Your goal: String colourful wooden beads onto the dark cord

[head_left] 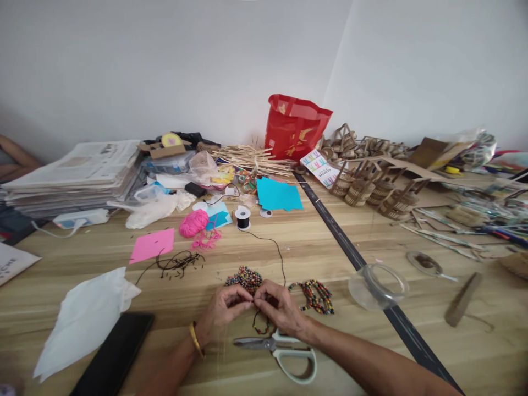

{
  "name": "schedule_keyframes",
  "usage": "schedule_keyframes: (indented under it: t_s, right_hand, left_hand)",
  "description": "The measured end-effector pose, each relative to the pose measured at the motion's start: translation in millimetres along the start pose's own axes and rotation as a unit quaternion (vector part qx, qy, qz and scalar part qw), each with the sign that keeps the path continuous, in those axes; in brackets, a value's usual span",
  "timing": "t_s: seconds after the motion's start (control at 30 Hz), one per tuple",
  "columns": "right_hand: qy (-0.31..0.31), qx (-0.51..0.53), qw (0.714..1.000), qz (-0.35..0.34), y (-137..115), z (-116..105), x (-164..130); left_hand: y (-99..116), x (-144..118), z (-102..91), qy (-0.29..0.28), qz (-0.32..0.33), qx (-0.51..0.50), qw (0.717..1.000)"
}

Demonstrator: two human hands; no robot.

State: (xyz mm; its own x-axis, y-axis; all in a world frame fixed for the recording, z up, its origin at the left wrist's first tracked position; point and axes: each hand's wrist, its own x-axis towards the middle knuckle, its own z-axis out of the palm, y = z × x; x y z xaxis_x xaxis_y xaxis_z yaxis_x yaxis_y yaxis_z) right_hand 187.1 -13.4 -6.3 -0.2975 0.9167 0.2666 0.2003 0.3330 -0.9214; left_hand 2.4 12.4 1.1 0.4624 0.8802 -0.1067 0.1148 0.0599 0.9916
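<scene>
Fingertip to fingertip, my left hand (229,304) and my right hand (280,307) pinch together over the table. Between them is a thin black cord (254,319), which hangs in a loop with a few coloured beads low on it. A pile of loose multicoloured beads (246,279) lies just beyond my fingers. To the right of my right hand rests a coil of strung beads (317,297). Scissors with pale handles (296,366) lie below my hands. Black cord runs from a spool (243,218) toward my right hand; its end is hidden there.
Farther left lie pink yarn (193,223), pink paper (152,245) and cut black cord pieces (177,264). A black phone-like slab (113,355) and white sheet (84,319) are near left. A clear tape roll (378,286) and small woven baskets (396,203) stand right.
</scene>
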Motion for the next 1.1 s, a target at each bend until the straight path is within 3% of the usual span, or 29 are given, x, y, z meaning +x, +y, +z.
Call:
schedule_keyframes:
  t_s: [0.6, 1.1]
  right_hand:
    - [-0.007, 0.005, 1.0, -0.029, 2.0, -0.8, -0.5]
    - [-0.006, 0.024, 0.999, 0.028, 3.6, 1.0, -1.9]
  left_hand:
    - [5.9, -2.7, 1.6, -0.003, -0.005, -0.001, 1.0]
    - [-1.4, -1.0, 0.5, 0.012, -0.004, -0.008, 1.0]
